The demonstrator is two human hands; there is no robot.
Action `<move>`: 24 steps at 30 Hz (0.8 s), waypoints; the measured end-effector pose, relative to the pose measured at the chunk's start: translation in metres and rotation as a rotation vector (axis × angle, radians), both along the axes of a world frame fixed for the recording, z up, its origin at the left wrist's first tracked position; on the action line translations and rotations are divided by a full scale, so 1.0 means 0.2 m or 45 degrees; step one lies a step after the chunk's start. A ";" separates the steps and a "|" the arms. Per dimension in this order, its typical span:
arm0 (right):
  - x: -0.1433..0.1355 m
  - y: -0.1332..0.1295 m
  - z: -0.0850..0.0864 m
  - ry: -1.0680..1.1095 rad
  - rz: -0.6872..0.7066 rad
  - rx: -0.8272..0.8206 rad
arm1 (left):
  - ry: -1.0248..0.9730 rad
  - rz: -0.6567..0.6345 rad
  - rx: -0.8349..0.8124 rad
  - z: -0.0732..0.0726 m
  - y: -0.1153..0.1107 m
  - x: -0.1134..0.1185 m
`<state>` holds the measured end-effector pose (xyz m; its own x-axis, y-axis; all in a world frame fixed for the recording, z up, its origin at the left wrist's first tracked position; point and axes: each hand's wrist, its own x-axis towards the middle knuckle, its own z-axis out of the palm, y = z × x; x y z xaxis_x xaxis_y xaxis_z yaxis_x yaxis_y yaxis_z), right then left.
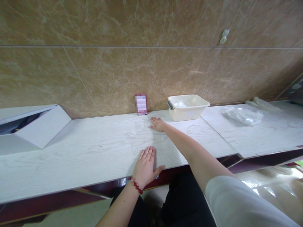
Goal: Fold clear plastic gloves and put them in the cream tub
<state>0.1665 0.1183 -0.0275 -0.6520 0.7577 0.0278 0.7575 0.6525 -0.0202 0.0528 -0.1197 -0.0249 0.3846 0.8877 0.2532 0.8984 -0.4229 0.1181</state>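
Observation:
My left hand (pixel 146 165), with a red bead bracelet (pixel 135 185) at its wrist, rests palm down near the front edge of the white wood-grain counter (pixel 94 164). Its fingers are stretched out and its thumb stands apart. Farther back, my right hand (pixel 157 124) lies flat with fingers spread, left of a cream plastic tub (pixel 188 108). What looks like a thin clear plastic sheet (pixel 139 136) lies flat on the counter by both hands; its outline is faint. Neither hand grips anything.
A phone-like upright object (pixel 141 104), its face blurred, leans against the brown marbled wall (pixel 113 75). At the left stands a white slanted box (pixel 46 127). Crumpled clear plastic (pixel 243 116) lies to the right, beyond a counter seam. Clear plastic shows inside the tub.

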 end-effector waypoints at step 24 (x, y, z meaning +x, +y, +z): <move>-0.01 -0.76 0.04 0.203 -0.150 0.011 | -0.581 0.033 -0.117 0.03 0.00 -0.08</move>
<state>0.1636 -0.0342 -0.0200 -0.5458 0.8277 0.1306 0.8162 0.5604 -0.1409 0.0359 -0.1189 -0.0188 0.2293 0.9223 0.3111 0.7559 -0.3701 0.5400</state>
